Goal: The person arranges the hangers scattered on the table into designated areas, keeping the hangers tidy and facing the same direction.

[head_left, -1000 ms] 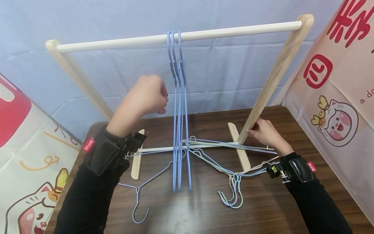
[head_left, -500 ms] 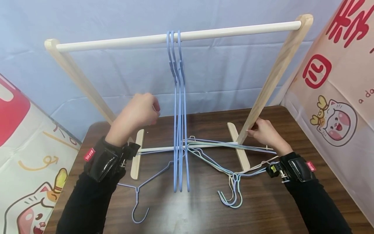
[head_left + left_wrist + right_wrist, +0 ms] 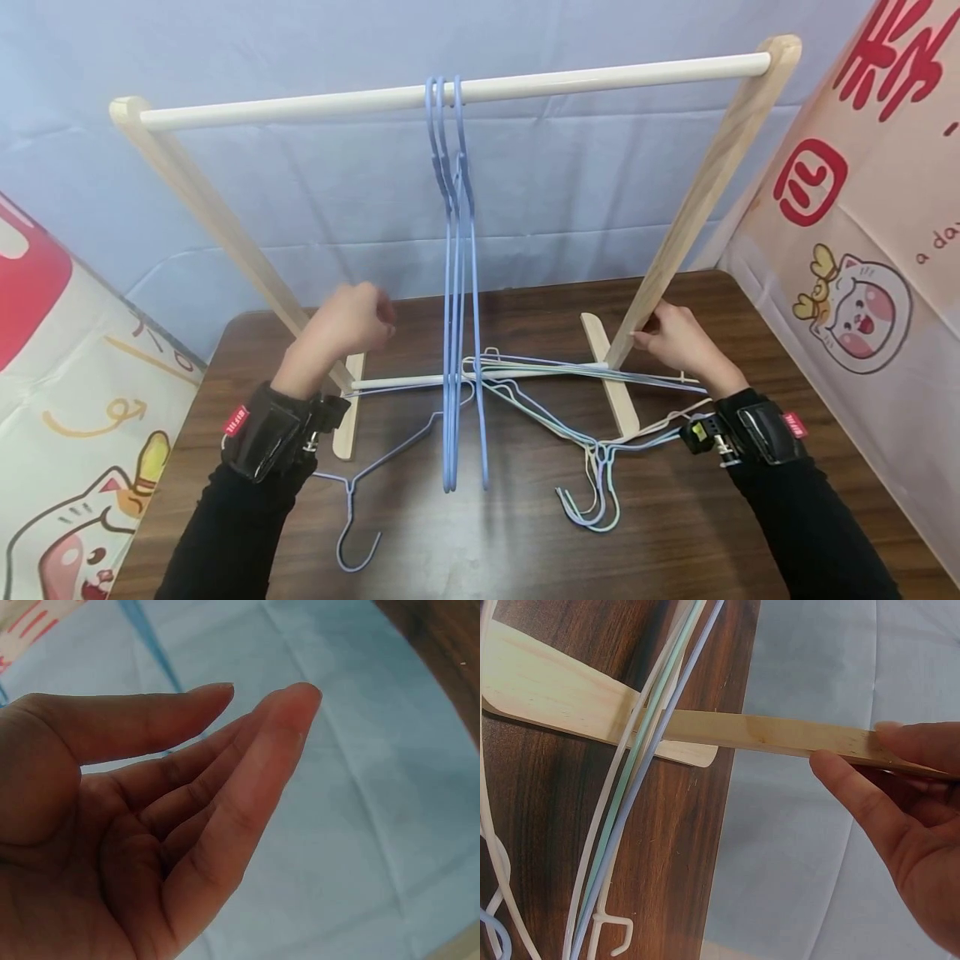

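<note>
The right grip (image 3: 677, 337) pinches the rack (image 3: 600, 79) by one post (image 3: 705, 192), likely steadying it. Near the rack, the left grip (image 3: 347, 321) is empty, half-parted.

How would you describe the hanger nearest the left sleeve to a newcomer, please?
Find the rack on the table. In front of its left foot lies a blue hanger. Its hook sits alone, away from the bunched hooks at right.
</note>
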The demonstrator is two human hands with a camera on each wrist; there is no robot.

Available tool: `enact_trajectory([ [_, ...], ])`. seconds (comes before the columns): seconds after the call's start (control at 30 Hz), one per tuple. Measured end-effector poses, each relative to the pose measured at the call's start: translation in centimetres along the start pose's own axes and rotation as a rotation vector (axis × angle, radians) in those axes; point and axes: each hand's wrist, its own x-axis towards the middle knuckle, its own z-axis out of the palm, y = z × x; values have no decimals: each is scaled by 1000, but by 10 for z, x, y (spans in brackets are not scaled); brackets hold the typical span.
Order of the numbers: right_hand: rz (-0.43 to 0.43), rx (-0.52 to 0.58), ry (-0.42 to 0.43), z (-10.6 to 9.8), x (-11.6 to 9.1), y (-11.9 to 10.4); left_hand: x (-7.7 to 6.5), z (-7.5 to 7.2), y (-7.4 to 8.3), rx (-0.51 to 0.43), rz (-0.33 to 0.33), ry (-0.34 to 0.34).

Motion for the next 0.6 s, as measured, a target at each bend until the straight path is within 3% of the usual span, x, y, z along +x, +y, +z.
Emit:
enact_trajectory([
  [0.37, 8, 5, 2, 0, 1, 0, 2, 39, -33, -45, -57, -50],
  [0.6, 12, 1, 3, -1, 1, -2, 1, 68, -55, -7, -61, -49],
])
